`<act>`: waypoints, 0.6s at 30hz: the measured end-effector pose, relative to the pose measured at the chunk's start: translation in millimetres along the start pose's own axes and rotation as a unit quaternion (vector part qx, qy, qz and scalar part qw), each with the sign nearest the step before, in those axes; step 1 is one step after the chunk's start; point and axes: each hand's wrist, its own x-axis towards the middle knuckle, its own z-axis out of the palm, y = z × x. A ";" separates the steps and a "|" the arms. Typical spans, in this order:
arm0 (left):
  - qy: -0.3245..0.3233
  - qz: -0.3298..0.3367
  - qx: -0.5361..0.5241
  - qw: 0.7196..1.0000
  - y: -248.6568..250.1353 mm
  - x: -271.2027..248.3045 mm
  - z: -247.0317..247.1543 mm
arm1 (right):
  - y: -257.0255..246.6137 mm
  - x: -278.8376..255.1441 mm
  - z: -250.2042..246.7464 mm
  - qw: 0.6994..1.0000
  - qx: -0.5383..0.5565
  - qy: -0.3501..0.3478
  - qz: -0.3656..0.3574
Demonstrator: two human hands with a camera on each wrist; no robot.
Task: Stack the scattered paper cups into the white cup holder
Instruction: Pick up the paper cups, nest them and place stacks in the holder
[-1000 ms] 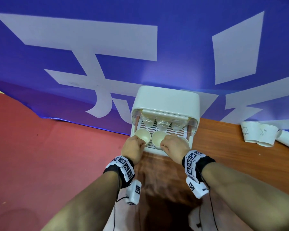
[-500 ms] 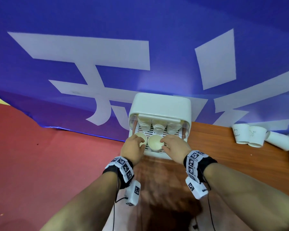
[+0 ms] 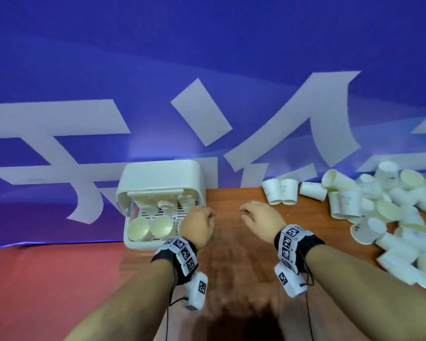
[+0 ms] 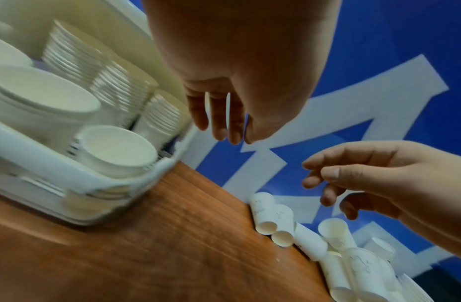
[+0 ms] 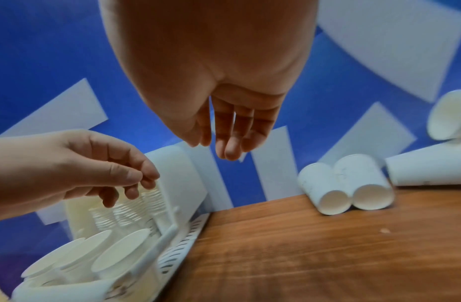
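Right of the white cup holder, across bare tabletop, paper cups lie heaped, the nearest two on their sides. The right hand is nearer them than the left hand; both hang empty, fingers loosely curled.

Head overhead; wrists close, facing holder

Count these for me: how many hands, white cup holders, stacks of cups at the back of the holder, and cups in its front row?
Hands: 2 (left hand, right hand)
white cup holder: 1
back stacks: 3
front-row cups: 3
Total: 9
The loose cups on the table are piled too thickly to count.
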 end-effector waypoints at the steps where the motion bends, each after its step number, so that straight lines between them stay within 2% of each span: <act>1: -0.004 0.012 0.001 1.000 15.4 6.2 9.3 | 16.3 -5.8 -9.3 1.000 0.003 0.006 0.014; 4: -0.014 0.037 0.002 0.999 56.0 25.2 36.5 | 63.6 -19.4 -34.5 0.998 0.017 0.017 0.056; 10: -0.041 0.044 0.003 0.998 115.9 68.3 85.6 | 153.0 -21.8 -65.7 0.991 0.062 0.037 0.110; 18: -0.066 0.019 0.020 0.997 146.2 123.2 131.5 | 236.4 21.3 -67.7 0.984 0.122 0.025 0.126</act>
